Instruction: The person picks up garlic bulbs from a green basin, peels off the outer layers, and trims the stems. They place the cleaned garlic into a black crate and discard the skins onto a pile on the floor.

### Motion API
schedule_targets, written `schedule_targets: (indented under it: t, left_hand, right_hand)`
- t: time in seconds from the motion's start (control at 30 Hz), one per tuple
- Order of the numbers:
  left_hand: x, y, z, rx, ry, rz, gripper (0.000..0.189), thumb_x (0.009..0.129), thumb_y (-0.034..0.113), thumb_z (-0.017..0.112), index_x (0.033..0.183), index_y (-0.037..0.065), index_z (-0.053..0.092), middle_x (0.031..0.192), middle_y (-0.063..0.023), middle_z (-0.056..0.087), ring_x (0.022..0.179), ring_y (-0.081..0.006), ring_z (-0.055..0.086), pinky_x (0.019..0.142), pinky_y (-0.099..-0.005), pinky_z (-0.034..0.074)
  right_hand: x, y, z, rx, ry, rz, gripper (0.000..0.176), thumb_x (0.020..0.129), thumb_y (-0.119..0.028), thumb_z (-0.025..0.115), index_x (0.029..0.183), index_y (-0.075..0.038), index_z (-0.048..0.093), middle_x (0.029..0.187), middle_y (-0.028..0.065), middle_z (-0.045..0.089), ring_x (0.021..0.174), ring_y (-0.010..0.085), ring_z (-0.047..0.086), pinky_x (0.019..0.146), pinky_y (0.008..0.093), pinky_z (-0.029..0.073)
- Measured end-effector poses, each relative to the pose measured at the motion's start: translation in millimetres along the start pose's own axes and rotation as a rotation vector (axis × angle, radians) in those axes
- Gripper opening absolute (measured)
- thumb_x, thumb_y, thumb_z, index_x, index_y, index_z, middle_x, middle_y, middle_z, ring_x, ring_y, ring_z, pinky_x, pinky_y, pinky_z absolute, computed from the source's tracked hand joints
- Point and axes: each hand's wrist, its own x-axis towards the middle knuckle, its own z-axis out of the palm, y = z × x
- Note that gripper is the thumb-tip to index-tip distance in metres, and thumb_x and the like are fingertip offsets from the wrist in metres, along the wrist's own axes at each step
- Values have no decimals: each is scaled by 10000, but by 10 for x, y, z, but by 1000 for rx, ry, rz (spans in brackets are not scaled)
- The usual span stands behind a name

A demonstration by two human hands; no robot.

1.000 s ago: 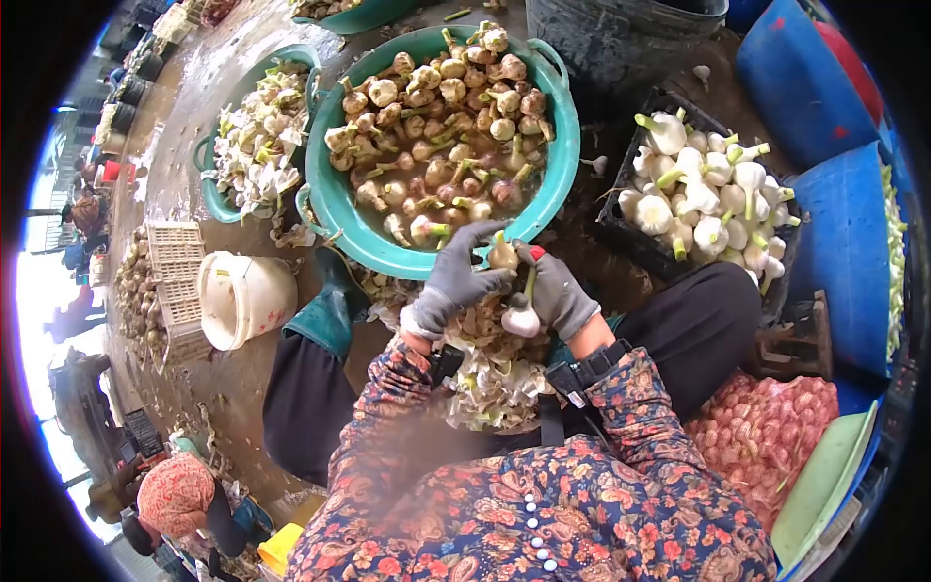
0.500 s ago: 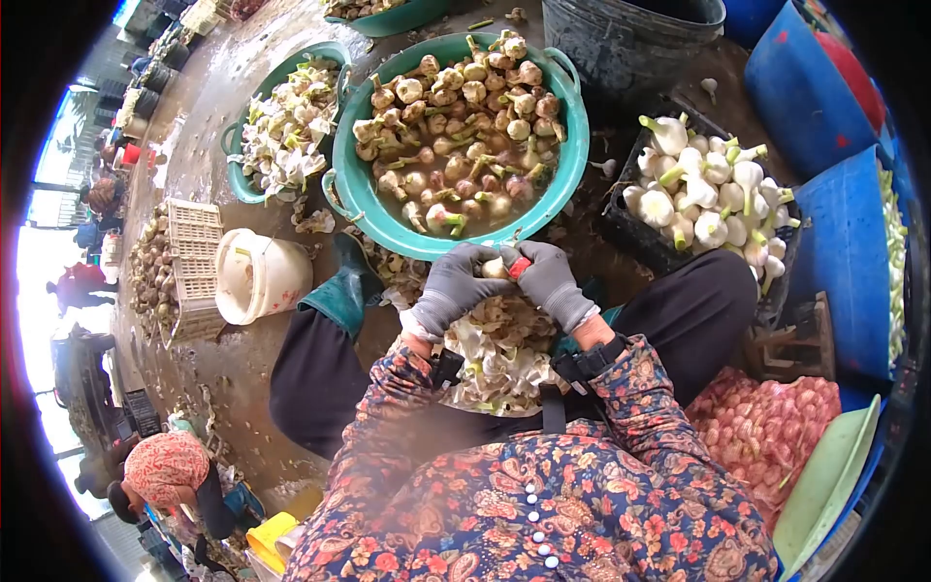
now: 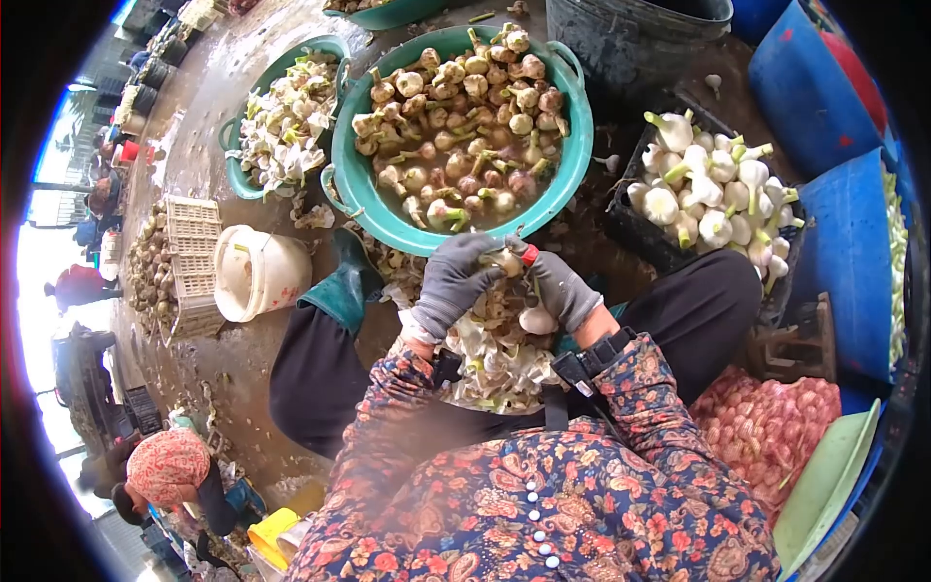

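Note:
In front of my lap my left hand [image 3: 454,283], in a grey glove, is closed with thumb and fingers round a garlic bulb [image 3: 506,260]. My right hand [image 3: 564,291], gloved too, is closed on a small tool with a red part [image 3: 529,254] showing at the fingertips, right beside that bulb. The rest of the tool is hidden. Another pale garlic bulb [image 3: 536,320] shows just below the right fingers, its stem running up toward them. Beneath both hands lies a heap of garlic skins [image 3: 499,364]. A green tub [image 3: 339,165] of garlic in brown water stands just ahead.
White cleaned garlic fills a black crate [image 3: 621,218] at the right. Left stand a green basket [image 3: 231,145] of skins and garlic and a white bucket [image 3: 276,281]. A dark bucket [image 3: 630,58], blue containers [image 3: 839,252] and a net sack of garlic [image 3: 766,436] surround me. Another person [image 3: 170,470] bends at lower left.
My hands have parted slightly, and the left has tilted upward around its bulb. A pale garlic bulb now shows below my right hand.

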Motion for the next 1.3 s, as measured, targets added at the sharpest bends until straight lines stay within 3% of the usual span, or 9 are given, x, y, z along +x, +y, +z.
schedule_targets:
  t: [0.07, 0.47, 0.53, 0.67, 0.87, 0.97, 1.0, 1.2, 1.3]
  left_hand:
    - [-53, -101, 8, -87, -240, -40, 350, 722, 67, 705, 1061, 46, 621, 912, -55, 650, 820, -218, 620, 768, -275, 490]
    - [-344, -462, 200, -1493, 12, -1137, 255, 889, 171, 552, 1109, 45, 563, 969, -45, 631, 796, -130, 612, 649, -235, 493]
    - [-365, -427, 119, -1322, -67, -1025, 251, 886, 171, 557, 1101, 43, 569, 941, -49, 638, 739, -126, 613, 597, -219, 477]
    - [-245, -216, 90, -959, -71, -1064, 217, 843, 179, 632, 1009, 40, 630, 814, -26, 653, 588, -94, 572, 473, -204, 442]
    - [-350, -184, 140, -1099, 124, -824, 166, 854, 122, 609, 972, 8, 632, 863, -52, 653, 747, -95, 603, 653, -213, 487]
    - [-407, -44, -56, -913, -160, -497, 133, 842, 85, 614, 942, 3, 644, 909, -37, 651, 858, -103, 583, 808, -252, 454]
    - [-403, 36, -176, -869, -335, -490, 112, 844, 75, 611, 930, 15, 649, 901, -31, 653, 829, -94, 584, 773, -247, 463]
    - [-459, -133, -281, 271, -999, -477, 341, 775, 328, 675, 923, 22, 648, 865, -81, 668, 787, -179, 633, 736, -309, 482]
    - [-413, -223, -190, 102, -733, -456, 444, 731, 335, 704, 1023, 15, 606, 945, -116, 654, 845, -192, 627, 765, -319, 486]
  right_hand:
    - [-3, -230, 21, 401, 155, 607, 409, 826, -359, 633, 1041, -14, 590, 921, 26, 634, 774, 90, 582, 704, 236, 465]
    - [101, 171, -48, 17, 26, 55, 461, 696, -58, 737, 1131, -67, 585, 1124, 60, 567, 1014, 162, 539, 878, 278, 430]
    - [15, 65, 29, -923, 177, -320, 436, 706, -93, 716, 1125, -134, 601, 1084, 83, 553, 1015, 245, 526, 860, 316, 435]
    - [1, -62, 200, -1341, -27, -51, 295, 719, -192, 682, 1006, -147, 628, 1078, 94, 534, 1028, 282, 495, 834, 335, 432]
    - [94, 406, -53, 55, 391, 316, 256, 804, -187, 623, 995, -19, 592, 840, 58, 580, 751, 114, 541, 676, 249, 454]
    - [44, 644, -261, -122, 224, 0, 210, 854, -251, 557, 938, -58, 573, 745, 7, 547, 616, 89, 509, 532, 239, 444]
    - [43, 332, -162, 493, 351, 435, 179, 876, -286, 523, 852, -111, 552, 694, -25, 515, 528, 62, 445, 441, 209, 381]
    - [126, 352, -269, 1038, 166, 490, 187, 915, -287, 462, 842, -133, 539, 643, -31, 482, 473, 70, 400, 387, 203, 316]
    - [95, 332, -226, 1009, 178, 430, 189, 909, -303, 461, 901, -133, 543, 700, -15, 502, 524, 72, 416, 414, 180, 325]
